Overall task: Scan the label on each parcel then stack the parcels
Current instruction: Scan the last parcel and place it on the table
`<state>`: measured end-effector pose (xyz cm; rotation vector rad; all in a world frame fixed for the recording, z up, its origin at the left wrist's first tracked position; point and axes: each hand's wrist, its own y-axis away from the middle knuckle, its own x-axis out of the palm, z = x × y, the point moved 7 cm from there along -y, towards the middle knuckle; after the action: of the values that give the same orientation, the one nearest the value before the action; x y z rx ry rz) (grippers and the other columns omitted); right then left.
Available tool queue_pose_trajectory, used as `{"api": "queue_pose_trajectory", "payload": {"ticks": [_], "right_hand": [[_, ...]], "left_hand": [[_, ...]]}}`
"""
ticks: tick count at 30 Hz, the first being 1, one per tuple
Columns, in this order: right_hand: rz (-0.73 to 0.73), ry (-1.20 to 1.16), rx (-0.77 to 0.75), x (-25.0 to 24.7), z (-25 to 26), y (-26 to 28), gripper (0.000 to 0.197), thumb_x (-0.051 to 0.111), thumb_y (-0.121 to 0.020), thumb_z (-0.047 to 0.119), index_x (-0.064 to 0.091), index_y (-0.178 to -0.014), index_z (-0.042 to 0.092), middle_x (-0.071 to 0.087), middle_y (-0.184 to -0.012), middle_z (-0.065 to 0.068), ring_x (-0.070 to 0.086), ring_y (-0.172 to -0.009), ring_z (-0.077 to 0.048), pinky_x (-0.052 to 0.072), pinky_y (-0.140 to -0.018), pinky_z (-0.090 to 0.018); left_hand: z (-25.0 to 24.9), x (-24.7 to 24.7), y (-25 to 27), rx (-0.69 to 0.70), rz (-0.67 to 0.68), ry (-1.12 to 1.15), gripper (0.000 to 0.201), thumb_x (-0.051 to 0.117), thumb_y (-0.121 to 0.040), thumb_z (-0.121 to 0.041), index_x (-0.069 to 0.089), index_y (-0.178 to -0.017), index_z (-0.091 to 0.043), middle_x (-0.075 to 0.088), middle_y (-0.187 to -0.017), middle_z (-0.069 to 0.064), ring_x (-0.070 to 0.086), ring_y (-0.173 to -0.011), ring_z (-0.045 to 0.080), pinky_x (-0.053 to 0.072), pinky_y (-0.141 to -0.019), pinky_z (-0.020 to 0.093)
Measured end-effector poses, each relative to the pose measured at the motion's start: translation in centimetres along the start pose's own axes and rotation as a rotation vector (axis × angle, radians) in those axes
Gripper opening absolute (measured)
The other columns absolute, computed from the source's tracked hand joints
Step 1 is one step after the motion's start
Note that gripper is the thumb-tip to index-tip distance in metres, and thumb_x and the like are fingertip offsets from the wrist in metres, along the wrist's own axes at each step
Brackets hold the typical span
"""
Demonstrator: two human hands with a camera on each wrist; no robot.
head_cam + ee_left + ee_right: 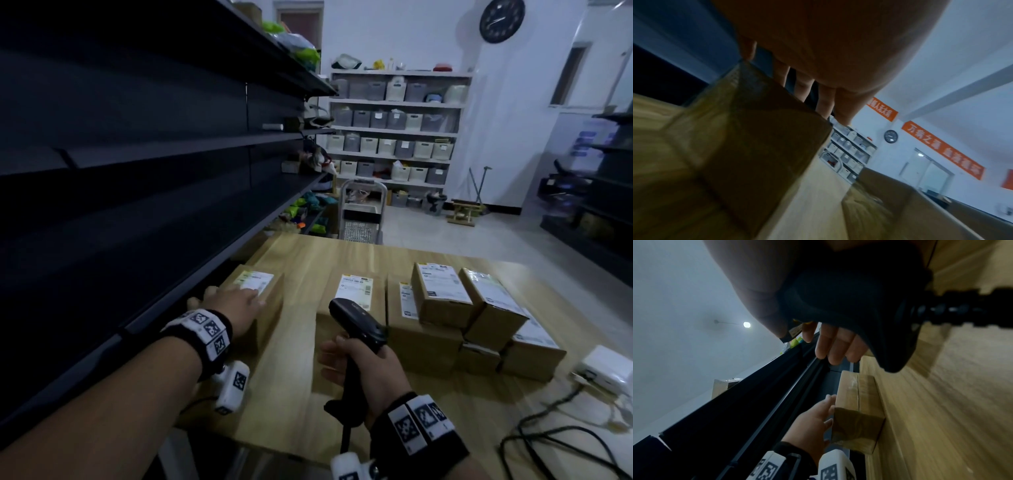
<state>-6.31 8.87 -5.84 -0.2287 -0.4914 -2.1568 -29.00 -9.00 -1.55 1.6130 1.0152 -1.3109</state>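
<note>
Leftmost parcel (255, 298) sits lower left of centre in head view, on worktop (308, 253), right by dark shelving (137, 171). Left hand (236, 305) flat on its top, fingers (825, 100) straight and spread, reaching label (253, 281). Right hand (363, 366) wrapped tight round black scanner (356, 325), nose aimed at next parcel (346, 329) mid-frame. More labelled parcels (442, 301) bunched to right, some stacked. White adapter (606, 370) and cables (548, 442) lower right. Wall clock (501, 20) upper right.
</note>
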Motion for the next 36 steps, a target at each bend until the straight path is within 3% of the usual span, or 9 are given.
{"api": "queue_pose_trajectory", "payload": {"ticks": [4, 8, 13, 18, 23, 29, 32, 34, 36], "right_hand": [[0.031, 0.012, -0.001, 1.0, -0.7, 0.0, 0.024, 0.074, -0.095, 0.006, 0.074, -0.116, -0.005, 0.082, -0.105, -0.023, 0.077, -0.108, -0.044, 0.06, -0.101, -0.058], [0.052, 0.072, -0.019, 1.5, -1.5, -0.4, 0.029, 0.081, -0.091, 0.013, 0.077, -0.118, 0.004, 0.083, -0.11, -0.016, 0.08, -0.105, -0.031, 0.062, -0.1, -0.052], [0.076, 0.112, -0.025, 2.2, -2.2, -0.7, 0.032, 0.084, -0.088, 0.019, 0.078, -0.118, 0.013, 0.083, -0.112, -0.011, 0.079, -0.108, -0.027, 0.061, -0.102, -0.05], [0.117, 0.138, -0.01, 3.8, -2.8, -0.6, 0.034, 0.085, -0.086, 0.021, 0.077, -0.119, 0.017, 0.083, -0.113, -0.012, 0.079, -0.109, -0.028, 0.057, -0.107, -0.054], [0.119, 0.208, -0.021, 4.0, -2.8, -0.4, 0.035, 0.09, -0.075, 0.038, 0.084, -0.104, 0.02, 0.076, -0.119, -0.026, 0.073, -0.093, -0.03, 0.057, -0.099, -0.058], [0.16, 0.222, -0.062, 3.9, -1.9, 0.3, 0.022, 0.083, -0.087, 0.034, 0.084, -0.103, 0.019, 0.083, -0.104, -0.018, 0.077, -0.101, -0.044, 0.058, -0.092, -0.073], [0.133, 0.254, -0.091, 3.7, -1.3, 0.6, 0.018, 0.084, -0.081, 0.036, 0.084, -0.091, 0.021, 0.081, -0.086, -0.008, 0.077, -0.091, -0.039, 0.057, -0.092, -0.073], [0.102, 0.248, -0.048, 3.2, -1.3, 0.6, 0.014, 0.085, -0.083, 0.034, 0.084, -0.091, 0.023, 0.082, -0.094, -0.014, 0.077, -0.094, -0.042, 0.06, -0.086, -0.073], [0.088, 0.244, -0.011, 2.8, -1.1, 0.7, 0.017, 0.085, -0.085, 0.034, 0.084, -0.099, 0.023, 0.082, -0.104, -0.02, 0.077, -0.1, -0.048, 0.06, -0.082, -0.075]], "left_hand": [[-1.2, -0.3, 2.2, 0.07, -0.062, 0.029, 0.04, 0.041, -0.11, -0.06, 0.071, -0.135, -0.049, 0.058, -0.147, -0.005, 0.05, -0.132, 0.028, 0.035, -0.105, 0.052], [0.0, 0.5, 2.8, 0.038, -0.076, 0.318, 0.016, 0.077, -0.098, -0.05, 0.075, -0.114, -0.046, 0.07, -0.138, -0.01, 0.067, -0.115, 0.014, 0.047, -0.096, 0.036], [2.6, 2.4, 2.3, -0.15, -0.043, 0.551, 0.099, 0.095, -0.078, -0.054, 0.046, -0.159, -0.022, 0.056, -0.156, 0.013, 0.058, -0.14, 0.035, 0.051, -0.116, 0.049], [2.6, 4.8, 3.5, -0.163, 0.118, 0.965, 0.089, 0.097, -0.073, -0.057, 0.063, -0.141, -0.01, 0.078, -0.123, 0.009, 0.077, -0.105, 0.031, 0.064, -0.096, 0.047], [2.3, 6.3, 5.2, -0.087, 0.039, 1.182, 0.071, 0.091, -0.089, -0.04, 0.057, -0.146, -0.016, 0.075, -0.117, 0.003, 0.075, -0.099, 0.021, 0.056, -0.068, 0.032], [1.6, 7.3, 6.5, 0.029, -0.084, 1.386, 0.067, 0.081, -0.1, -0.029, 0.043, -0.155, -0.027, 0.07, -0.118, -0.011, 0.073, -0.101, 0.013, 0.058, -0.076, 0.031], [1.6, 8.7, 6.2, -0.043, -0.02, 1.51, 0.064, 0.075, -0.102, -0.023, 0.04, -0.151, -0.043, 0.075, -0.13, 0.003, 0.079, -0.107, 0.03, 0.065, -0.089, 0.05], [1.5, 8.9, 6.0, -0.066, 0.031, 1.558, 0.07, 0.08, -0.097, -0.019, 0.04, -0.145, -0.05, 0.077, -0.131, 0.013, 0.08, -0.107, 0.04, 0.066, -0.093, 0.062], [1.5, 8.9, 5.9, -0.062, 0.042, 1.562, 0.079, 0.085, -0.092, -0.015, 0.037, -0.145, -0.048, 0.076, -0.125, 0.014, 0.079, -0.105, 0.041, 0.065, -0.092, 0.06]]}}
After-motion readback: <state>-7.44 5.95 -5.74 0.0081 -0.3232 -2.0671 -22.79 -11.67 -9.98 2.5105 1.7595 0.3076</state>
